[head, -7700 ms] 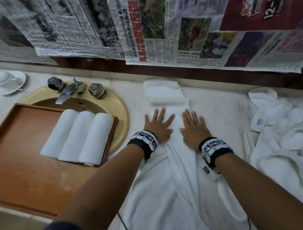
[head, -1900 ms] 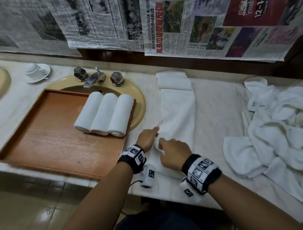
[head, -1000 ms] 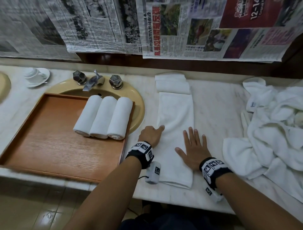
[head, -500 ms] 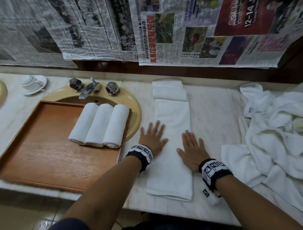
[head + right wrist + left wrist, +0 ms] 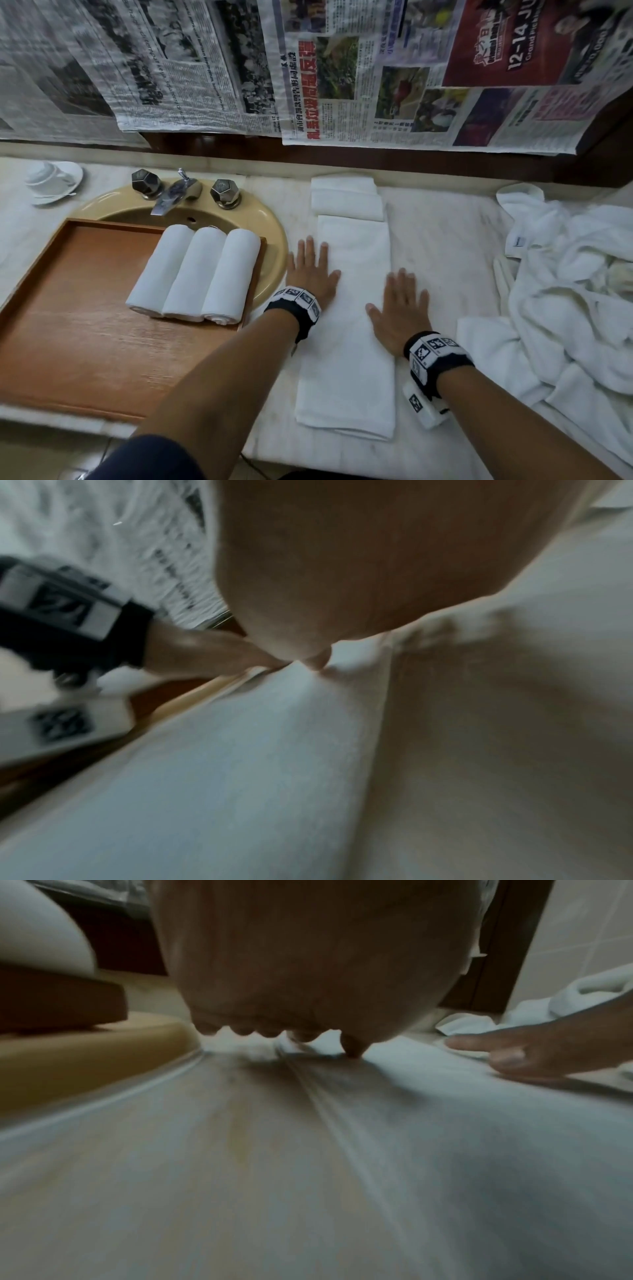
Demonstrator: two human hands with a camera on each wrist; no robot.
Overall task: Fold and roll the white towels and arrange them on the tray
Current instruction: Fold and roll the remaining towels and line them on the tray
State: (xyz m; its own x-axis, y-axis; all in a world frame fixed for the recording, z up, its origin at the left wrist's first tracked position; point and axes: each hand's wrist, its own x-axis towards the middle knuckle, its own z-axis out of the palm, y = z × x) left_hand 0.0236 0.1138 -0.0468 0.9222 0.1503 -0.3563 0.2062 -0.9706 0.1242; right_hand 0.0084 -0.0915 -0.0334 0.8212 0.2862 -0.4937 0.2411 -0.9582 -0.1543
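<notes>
Wooden tray (image 5: 78,308) across sink (image 5: 270,226): three rolled towels (image 5: 195,274) side by side at its right end. Folded towel (image 5: 349,329) flat on counter (image 5: 445,246), a long strip. Left hand (image 5: 310,270) and right hand (image 5: 399,313) flat on its edges, fingers spread, nothing pinched. Loose towel heap (image 5: 565,291) far right.

1. The folded towel (image 5: 346,329) is white cloth, matt and soft-looking.
2. The three rolled towels (image 5: 195,274) are the same white cloth.
3. The tray (image 5: 68,308) is brown wood, grained, with a dull sheen.
4. The tabletop (image 5: 445,246) is pale, veined stone, smooth.
5. The sink (image 5: 270,226) is glossy tan ceramic.
6. The tap (image 5: 171,197) is dull grey metal.
7. The newspapers (image 5: 342,68) are thin, wrinkled printed paper.
</notes>
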